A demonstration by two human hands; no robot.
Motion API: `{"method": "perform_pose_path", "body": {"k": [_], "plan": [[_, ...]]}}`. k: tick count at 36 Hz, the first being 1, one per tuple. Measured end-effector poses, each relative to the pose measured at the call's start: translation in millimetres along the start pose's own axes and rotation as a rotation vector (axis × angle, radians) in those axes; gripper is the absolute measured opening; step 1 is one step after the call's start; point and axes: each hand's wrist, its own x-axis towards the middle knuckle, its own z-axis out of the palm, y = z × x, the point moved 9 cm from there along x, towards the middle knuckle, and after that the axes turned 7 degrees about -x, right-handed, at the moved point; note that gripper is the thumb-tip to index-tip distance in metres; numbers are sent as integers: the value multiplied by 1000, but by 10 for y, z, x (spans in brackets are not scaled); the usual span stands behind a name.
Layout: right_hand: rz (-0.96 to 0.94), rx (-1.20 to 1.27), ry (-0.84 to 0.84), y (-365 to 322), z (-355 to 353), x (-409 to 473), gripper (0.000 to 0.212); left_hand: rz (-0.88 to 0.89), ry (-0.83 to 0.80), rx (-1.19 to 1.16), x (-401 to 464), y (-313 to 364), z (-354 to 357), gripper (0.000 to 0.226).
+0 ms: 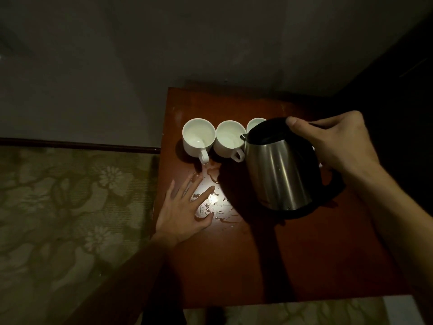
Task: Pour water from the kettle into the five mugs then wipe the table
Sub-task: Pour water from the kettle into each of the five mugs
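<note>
Your right hand (337, 141) grips the tilted kettle (278, 170) at centre right over the mugs (199, 137); left-hand fingers (187, 184) lie flat on the wet tabletop (304, 254).

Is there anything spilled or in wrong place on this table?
Yes. Spilled water lies in puddles and drops on the wooden table, in front of the white mugs, some beside the left hand resting flat there. The right hand holds the steel kettle tilted toward the mugs.
</note>
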Motion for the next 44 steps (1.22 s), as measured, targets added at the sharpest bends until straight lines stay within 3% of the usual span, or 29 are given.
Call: {"method": "perform_pose_path", "body": {"k": [3, 7, 11, 15, 44], "plan": [[9, 3, 5, 0, 0, 2, 64, 6, 5, 3, 6, 11, -7, 73], [15, -19, 13, 12, -2, 23, 42, 8, 1, 17, 6, 14, 0, 73], [20, -4, 7, -22, -4, -4, 57, 11, 14, 12, -1, 14, -2, 73], [21, -29, 20, -22, -31, 29, 34, 23, 28, 22, 0, 16, 3, 73], [2, -41, -14, -136, 7, 1, 29, 14, 15, 20, 4, 10, -12, 73]]}}
